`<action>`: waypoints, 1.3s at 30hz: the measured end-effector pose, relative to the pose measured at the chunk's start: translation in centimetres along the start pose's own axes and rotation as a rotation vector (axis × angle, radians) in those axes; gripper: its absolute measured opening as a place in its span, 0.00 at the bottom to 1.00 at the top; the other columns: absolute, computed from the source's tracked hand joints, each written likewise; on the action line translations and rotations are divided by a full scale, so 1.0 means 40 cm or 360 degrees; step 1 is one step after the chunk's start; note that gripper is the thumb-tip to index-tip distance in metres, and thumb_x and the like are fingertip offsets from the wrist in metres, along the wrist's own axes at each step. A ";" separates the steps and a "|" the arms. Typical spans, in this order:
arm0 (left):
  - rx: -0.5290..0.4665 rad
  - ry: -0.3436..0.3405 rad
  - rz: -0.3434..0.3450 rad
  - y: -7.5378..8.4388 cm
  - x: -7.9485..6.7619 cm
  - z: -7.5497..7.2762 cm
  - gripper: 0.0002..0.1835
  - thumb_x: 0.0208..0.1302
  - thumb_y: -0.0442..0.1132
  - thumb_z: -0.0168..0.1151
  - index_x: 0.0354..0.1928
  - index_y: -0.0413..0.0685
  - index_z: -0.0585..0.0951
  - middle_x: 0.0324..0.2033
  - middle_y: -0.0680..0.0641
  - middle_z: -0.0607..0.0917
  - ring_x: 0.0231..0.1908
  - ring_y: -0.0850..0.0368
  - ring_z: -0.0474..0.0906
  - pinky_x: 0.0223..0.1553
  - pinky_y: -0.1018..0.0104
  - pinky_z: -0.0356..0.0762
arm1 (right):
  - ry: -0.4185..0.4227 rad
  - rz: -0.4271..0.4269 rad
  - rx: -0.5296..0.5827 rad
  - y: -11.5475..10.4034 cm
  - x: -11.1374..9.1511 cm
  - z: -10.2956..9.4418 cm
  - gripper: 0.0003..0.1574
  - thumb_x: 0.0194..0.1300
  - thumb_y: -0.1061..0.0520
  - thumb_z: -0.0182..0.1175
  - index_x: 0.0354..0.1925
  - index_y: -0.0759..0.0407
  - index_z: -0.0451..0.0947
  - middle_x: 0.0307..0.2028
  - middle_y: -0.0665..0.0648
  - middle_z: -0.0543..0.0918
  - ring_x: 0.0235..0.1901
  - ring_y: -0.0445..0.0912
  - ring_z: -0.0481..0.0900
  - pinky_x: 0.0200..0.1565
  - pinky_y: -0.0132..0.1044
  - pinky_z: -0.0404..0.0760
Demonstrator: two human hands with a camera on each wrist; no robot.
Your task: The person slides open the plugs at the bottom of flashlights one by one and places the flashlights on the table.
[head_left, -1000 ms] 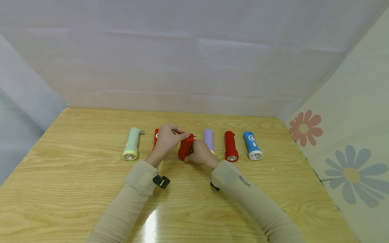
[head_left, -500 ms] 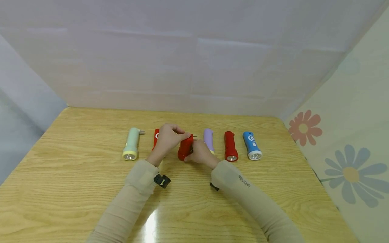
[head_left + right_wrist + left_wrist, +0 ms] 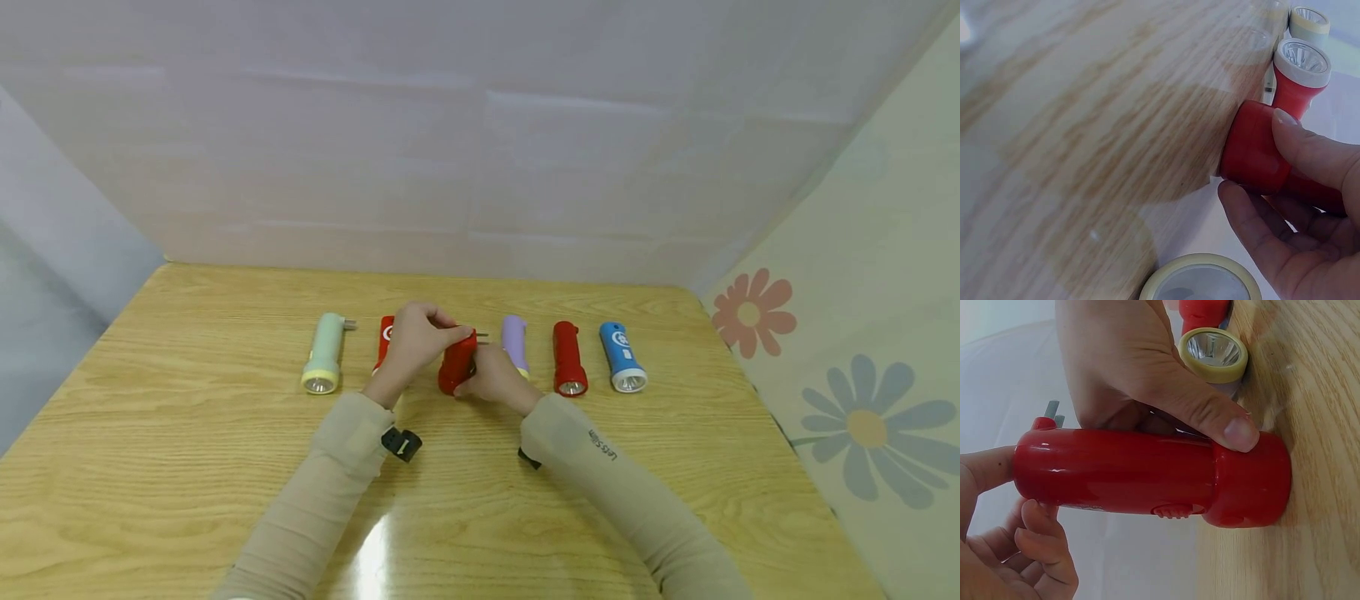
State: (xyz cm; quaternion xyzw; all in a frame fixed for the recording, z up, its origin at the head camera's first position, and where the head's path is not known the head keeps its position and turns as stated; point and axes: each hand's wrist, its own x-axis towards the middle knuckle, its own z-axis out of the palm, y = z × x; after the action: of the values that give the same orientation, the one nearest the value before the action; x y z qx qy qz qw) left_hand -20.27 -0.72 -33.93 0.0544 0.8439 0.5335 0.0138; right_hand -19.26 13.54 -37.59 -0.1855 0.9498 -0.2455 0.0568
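A red flashlight [image 3: 1122, 469] stands upright between my hands, its wide head down on the wooden table. Metal plug prongs [image 3: 1054, 409] stick out sideways near its upper end. My right hand [image 3: 495, 375] grips the lower body and head, thumb on one side and curled fingers on the other. At the top end, my left hand [image 3: 416, 342] pinches the flashlight between thumb and fingertips. Part of another red flashlight with a white rim [image 3: 1304, 65] shows behind my left hand. Close behind my right hand lies a purple flashlight [image 3: 514, 337] with a cream rim.
Along the same row lie a mint green flashlight [image 3: 324, 350] with its prongs out at left, and a red flashlight [image 3: 568, 354] and a blue flashlight [image 3: 621, 354] at right. A pale cloth wall [image 3: 480, 167] rises behind the table [image 3: 187, 433].
Both hands keep their places on the red flashlight. Its prongs reach slightly farther out to the right than a second ago.
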 end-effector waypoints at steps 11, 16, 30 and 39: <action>-0.0033 0.0017 0.0070 0.001 -0.009 -0.002 0.10 0.48 0.41 0.70 0.24 0.42 0.81 0.23 0.47 0.81 0.28 0.53 0.76 0.28 0.65 0.73 | 0.0002 -0.0033 -0.0034 -0.001 -0.002 -0.001 0.25 0.40 0.59 0.75 0.37 0.68 0.77 0.29 0.59 0.82 0.29 0.48 0.79 0.33 0.35 0.76; 0.0021 0.0036 0.0168 -0.009 -0.009 -0.004 0.10 0.50 0.42 0.69 0.24 0.43 0.82 0.24 0.48 0.81 0.29 0.54 0.76 0.27 0.66 0.72 | 0.0010 -0.0064 -0.0021 0.000 -0.001 0.000 0.25 0.39 0.59 0.75 0.37 0.68 0.77 0.30 0.59 0.82 0.30 0.49 0.79 0.33 0.35 0.76; -0.0105 -0.0077 0.0262 -0.028 -0.009 -0.021 0.12 0.63 0.42 0.56 0.28 0.42 0.82 0.29 0.46 0.80 0.24 0.49 0.75 0.23 0.65 0.71 | -0.0003 -0.0042 0.0017 0.003 0.001 0.003 0.25 0.40 0.60 0.74 0.38 0.68 0.78 0.31 0.59 0.82 0.31 0.48 0.80 0.36 0.36 0.77; -0.0204 -0.0135 0.0267 -0.039 -0.007 -0.026 0.13 0.67 0.40 0.52 0.37 0.37 0.81 0.32 0.42 0.81 0.24 0.42 0.76 0.23 0.67 0.70 | -0.0003 -0.0027 0.0022 0.006 0.000 0.003 0.24 0.40 0.60 0.74 0.37 0.67 0.78 0.31 0.59 0.83 0.31 0.48 0.80 0.36 0.36 0.77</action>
State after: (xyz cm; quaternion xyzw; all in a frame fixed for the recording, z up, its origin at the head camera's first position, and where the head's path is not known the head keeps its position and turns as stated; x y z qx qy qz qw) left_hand -20.20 -2.34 -34.90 0.1463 0.7992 0.5830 0.0083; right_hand -19.33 13.68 -37.83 -0.1935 0.9464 -0.2523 0.0570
